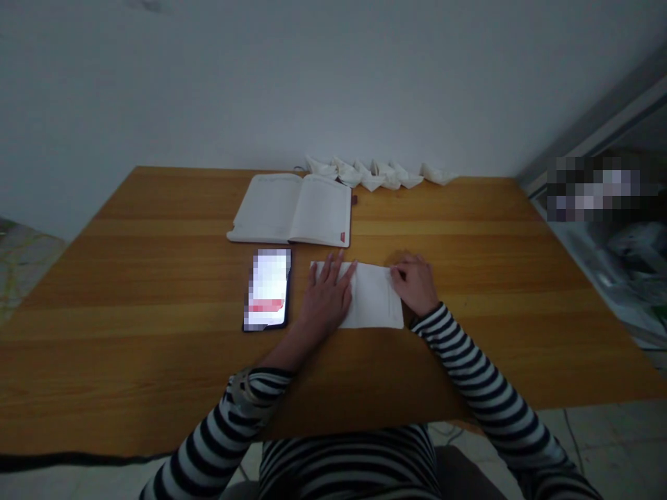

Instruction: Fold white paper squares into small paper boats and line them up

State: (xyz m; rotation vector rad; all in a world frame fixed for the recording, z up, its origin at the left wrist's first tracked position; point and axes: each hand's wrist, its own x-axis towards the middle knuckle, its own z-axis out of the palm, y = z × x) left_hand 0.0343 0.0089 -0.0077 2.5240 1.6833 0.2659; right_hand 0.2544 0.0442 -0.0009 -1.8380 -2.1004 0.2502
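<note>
Left hand (326,300) flat on white paper (372,298), fingers (329,269) spread, gripping nothing. Right hand (415,283) curled at paper's right end, pinch unclear. Paper light, floppy; take by edges.

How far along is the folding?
Done: a row of folded paper shapes sits along the far edge of the table. In hand: a white sheet, lying flat, pressed by the left hand and held at its end by the right hand. Left: this sheet isn't shaped like the row yet.
</note>
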